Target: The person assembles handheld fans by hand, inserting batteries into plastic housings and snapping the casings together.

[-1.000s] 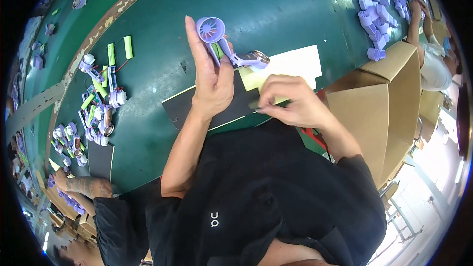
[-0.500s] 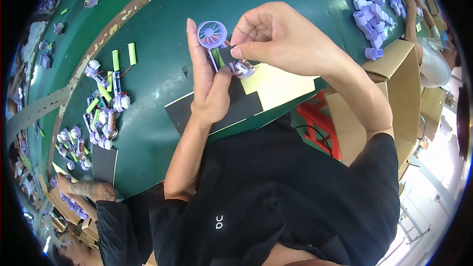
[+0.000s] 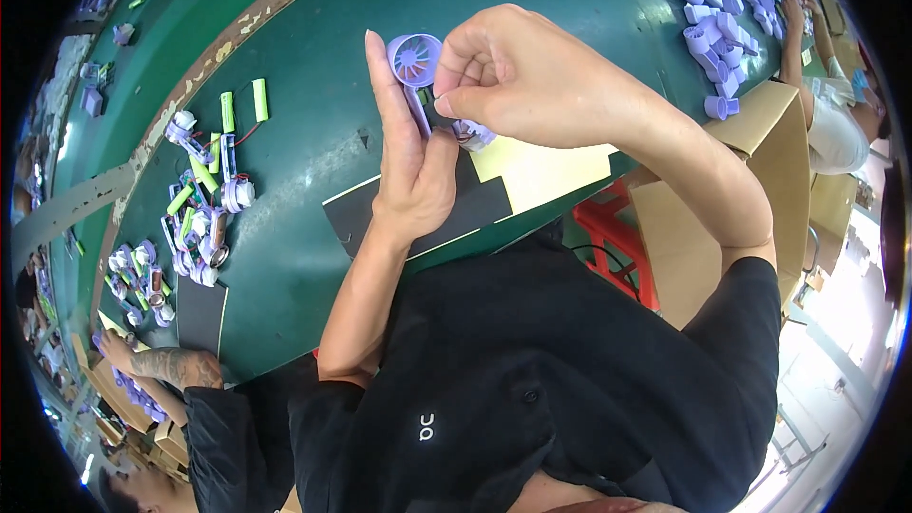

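My left hand (image 3: 408, 166) is raised over the green table (image 3: 313, 133), fingers straight, with a small purple hand fan (image 3: 415, 62) lying against its palm. The round fan head sticks out above my fingers. My right hand (image 3: 518, 76) is closed over the fan's handle, its thumb and forefinger pinching a small dark piece (image 3: 439, 112) against it. Part of the handle is hidden under my right hand.
A black sheet (image 3: 418, 218) and a pale yellow sheet (image 3: 541, 171) lie under my hands. Green batteries and purple fan parts (image 3: 204, 199) are heaped at the left. More purple parts (image 3: 712, 9) lie at the far right beside cardboard boxes (image 3: 731, 190). Other people's arms (image 3: 157, 366) reach in.
My right hand rose from the yellow sheet to the fan in my left hand and now pinches a dark piece on its handle. My left hand barely moved.
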Available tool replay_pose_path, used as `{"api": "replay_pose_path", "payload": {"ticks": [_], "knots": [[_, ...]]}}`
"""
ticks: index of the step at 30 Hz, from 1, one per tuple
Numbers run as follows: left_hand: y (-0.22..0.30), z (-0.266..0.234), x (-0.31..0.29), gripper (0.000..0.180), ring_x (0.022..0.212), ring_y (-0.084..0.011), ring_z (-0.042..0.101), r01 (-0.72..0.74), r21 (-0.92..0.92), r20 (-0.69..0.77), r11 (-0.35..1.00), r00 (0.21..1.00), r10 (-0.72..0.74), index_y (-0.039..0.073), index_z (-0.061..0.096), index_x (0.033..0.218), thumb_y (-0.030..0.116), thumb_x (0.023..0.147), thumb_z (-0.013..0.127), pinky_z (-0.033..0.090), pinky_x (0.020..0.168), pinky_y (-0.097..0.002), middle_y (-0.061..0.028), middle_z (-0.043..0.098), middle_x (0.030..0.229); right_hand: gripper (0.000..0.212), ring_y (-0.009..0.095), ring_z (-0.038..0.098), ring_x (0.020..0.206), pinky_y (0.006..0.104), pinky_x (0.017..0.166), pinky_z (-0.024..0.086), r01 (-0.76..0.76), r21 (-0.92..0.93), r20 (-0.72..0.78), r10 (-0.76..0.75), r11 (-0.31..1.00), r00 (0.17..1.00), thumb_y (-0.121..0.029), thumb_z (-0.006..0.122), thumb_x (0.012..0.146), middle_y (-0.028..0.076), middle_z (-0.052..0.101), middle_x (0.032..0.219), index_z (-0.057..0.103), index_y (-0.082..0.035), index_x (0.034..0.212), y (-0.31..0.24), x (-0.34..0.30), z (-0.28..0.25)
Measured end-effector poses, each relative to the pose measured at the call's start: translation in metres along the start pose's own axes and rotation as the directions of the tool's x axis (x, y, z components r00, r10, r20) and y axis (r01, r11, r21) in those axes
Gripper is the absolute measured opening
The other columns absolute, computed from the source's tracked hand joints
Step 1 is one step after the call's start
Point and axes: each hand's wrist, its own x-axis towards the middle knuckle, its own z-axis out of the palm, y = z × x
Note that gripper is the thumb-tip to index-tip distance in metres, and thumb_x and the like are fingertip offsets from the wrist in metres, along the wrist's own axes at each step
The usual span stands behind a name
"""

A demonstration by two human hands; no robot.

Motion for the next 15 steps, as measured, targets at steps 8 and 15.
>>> {"api": "replay_pose_path", "payload": {"ticks": [8, 15], "knots": [[0.015, 0.001, 0.000, 0.105, 0.144, -0.0271, 0.034, 0.081, -0.132, 0.000, 0.988, 0.997, -0.082, 0.005, -0.015, 0.165, -0.006, 0.079, 0.045, 0.024, 0.122, -0.0372, -0.0193, 0.028, 0.160, 0.011, 0.023, 0.065, 0.073, 0.0351, 0.067, 0.051, 0.140, -0.132, -0.024, -0.144, 0.981, 0.989, -0.002, 0.067, 0.084, 0.013, 0.067, 0.077, 0.070, 0.007, 0.090, -0.003, -0.003, 0.001], [0.011, -0.003, -0.001, 0.102, 0.148, -0.0283, 0.030, 0.094, -0.134, -0.004, 0.986, 0.995, -0.096, 0.005, -0.014, 0.165, -0.002, 0.081, 0.045, 0.019, 0.124, -0.0387, -0.0189, 0.025, 0.163, 0.006, 0.008, 0.046, 0.065, 0.0274, 0.058, 0.039, 0.118, 0.116, -0.034, -0.114, 0.986, 0.993, -0.002, 0.070, 0.089, 0.000, 0.054, 0.073, 0.071, 0.003, 0.093, 0.011, 0.002, 0.013]]}}
